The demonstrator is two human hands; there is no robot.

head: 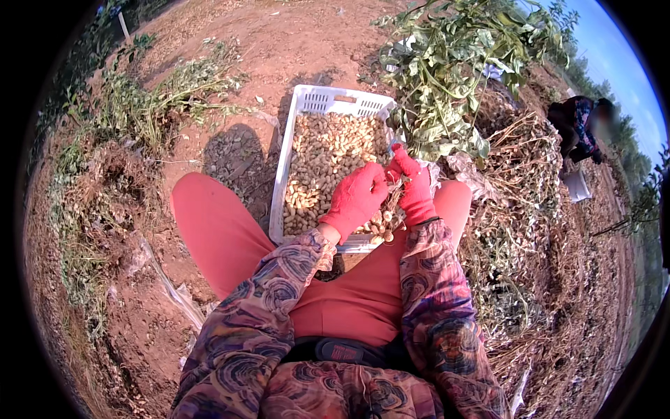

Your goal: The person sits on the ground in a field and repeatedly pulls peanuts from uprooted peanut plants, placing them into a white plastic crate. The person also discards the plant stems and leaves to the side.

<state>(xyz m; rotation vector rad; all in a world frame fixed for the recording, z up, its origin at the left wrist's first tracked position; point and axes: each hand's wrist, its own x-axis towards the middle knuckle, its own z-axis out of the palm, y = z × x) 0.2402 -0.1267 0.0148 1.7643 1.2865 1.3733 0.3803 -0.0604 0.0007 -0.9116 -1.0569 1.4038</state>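
Both my hands wear red knit gloves and meet over the near right corner of a white plastic crate (285, 173). My right hand (417, 195) is closed around the stems of a peanut plant. The plant's leafy top (442, 84) spreads beyond the hand, past the crate's right side. A cluster of peanut pods (384, 225) on the plant's roots hangs below my hands, over the crate's near edge. My left hand (358, 196) has curled fingers against the roots; what lies inside them is hidden. Loose unshelled peanuts (335, 152) cover the crate's bottom.
The crate stands between my bent knees on reddish soil (314, 39). Dried peanut vines (523, 209) are heaped along my right. More uprooted plants (157, 110) lie at the left, near a strip of plastic film (175, 293). Farther right, another person (576, 125) bends over a white bucket (577, 186).
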